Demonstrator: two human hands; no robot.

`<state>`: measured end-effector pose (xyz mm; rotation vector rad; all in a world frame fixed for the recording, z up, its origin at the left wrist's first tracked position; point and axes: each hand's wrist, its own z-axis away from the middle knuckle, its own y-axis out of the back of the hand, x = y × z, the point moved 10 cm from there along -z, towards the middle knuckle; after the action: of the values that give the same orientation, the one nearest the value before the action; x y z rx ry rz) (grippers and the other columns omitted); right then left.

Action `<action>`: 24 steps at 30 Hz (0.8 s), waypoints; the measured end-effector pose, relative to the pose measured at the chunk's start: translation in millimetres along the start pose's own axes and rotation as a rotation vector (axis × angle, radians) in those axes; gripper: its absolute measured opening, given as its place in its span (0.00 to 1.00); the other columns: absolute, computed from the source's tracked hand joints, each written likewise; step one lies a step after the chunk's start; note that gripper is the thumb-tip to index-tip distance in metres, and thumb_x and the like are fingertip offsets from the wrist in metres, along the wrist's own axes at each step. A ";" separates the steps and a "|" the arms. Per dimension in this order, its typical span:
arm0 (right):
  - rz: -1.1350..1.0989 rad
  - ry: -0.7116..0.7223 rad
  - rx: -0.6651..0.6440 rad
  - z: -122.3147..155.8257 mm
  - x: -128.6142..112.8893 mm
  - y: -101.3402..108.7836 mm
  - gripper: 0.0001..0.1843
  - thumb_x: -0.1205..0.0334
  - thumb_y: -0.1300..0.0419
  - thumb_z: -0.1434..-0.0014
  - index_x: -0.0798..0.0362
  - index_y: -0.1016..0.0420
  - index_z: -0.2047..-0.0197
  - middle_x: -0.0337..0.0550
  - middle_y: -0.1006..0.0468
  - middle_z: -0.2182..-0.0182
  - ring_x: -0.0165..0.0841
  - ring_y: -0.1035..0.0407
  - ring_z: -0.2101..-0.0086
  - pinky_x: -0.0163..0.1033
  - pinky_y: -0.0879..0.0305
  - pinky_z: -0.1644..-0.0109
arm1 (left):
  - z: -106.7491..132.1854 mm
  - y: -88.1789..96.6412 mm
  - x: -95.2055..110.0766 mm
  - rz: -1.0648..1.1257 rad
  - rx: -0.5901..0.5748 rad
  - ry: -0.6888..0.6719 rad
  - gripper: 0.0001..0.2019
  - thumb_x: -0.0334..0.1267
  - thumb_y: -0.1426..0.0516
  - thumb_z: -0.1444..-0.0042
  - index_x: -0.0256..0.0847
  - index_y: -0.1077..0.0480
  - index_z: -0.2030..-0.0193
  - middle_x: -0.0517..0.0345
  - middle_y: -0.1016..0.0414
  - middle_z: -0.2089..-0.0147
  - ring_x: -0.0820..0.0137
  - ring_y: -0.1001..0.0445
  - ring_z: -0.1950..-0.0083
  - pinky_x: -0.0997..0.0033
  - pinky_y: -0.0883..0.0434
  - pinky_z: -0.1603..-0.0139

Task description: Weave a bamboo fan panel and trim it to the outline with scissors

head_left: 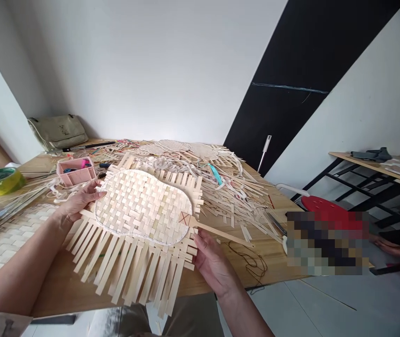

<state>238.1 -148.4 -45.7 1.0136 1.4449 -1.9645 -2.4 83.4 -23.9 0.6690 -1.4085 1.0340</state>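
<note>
Between my two hands I hold up a woven bamboo fan, tilted toward me above the table. A pale stitched line curves round its woven middle, and loose strip ends stick out beyond it, longest along the near edge. My left hand grips the left edge, thumb on top. My right hand pinches the right edge near a flat wooden handle, which is joined to the weave by a dark cross stitch. The fingers under the fan are hidden. Dark thread lies in loops right of my right hand.
Cut strips heap across the table's back and right, with several finished-looking woven pieces behind. At left are a pink basket, a tape roll, another woven sheet and a bag. A red stool stands right.
</note>
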 end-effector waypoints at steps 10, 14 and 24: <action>0.179 0.134 0.318 -2.0 -13.5 23.5 0.34 0.51 0.28 0.64 0.53 0.25 0.52 0.47 0.20 0.59 0.47 0.30 0.54 0.51 0.36 0.47 | 9.6 -20.9 3.2 0.050 -0.025 -0.041 0.25 0.33 0.31 0.66 0.42 0.39 0.62 0.67 0.28 0.69 0.75 0.28 0.75 0.80 0.31 0.77; 0.251 0.183 0.395 -7.3 -11.5 44.7 0.33 0.48 0.29 0.64 0.54 0.24 0.54 0.47 0.21 0.57 0.49 0.32 0.51 0.47 0.32 0.50 | 11.2 -29.9 2.5 0.091 -0.077 -0.040 0.25 0.33 0.32 0.64 0.43 0.40 0.62 0.67 0.29 0.68 0.76 0.28 0.74 0.80 0.31 0.75; 0.296 0.064 0.375 -18.1 5.5 81.4 0.33 0.49 0.32 0.58 0.48 0.28 0.48 0.41 0.21 0.58 0.44 0.30 0.53 0.42 0.25 0.58 | 20.8 -32.9 3.4 0.217 -0.021 0.023 0.22 0.42 0.32 0.61 0.37 0.30 0.59 0.58 0.26 0.69 0.74 0.28 0.72 0.78 0.32 0.70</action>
<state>300.9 -156.7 -100.2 1.3749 0.9061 -2.0314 16.4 51.3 -12.0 0.4945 -1.4938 1.1908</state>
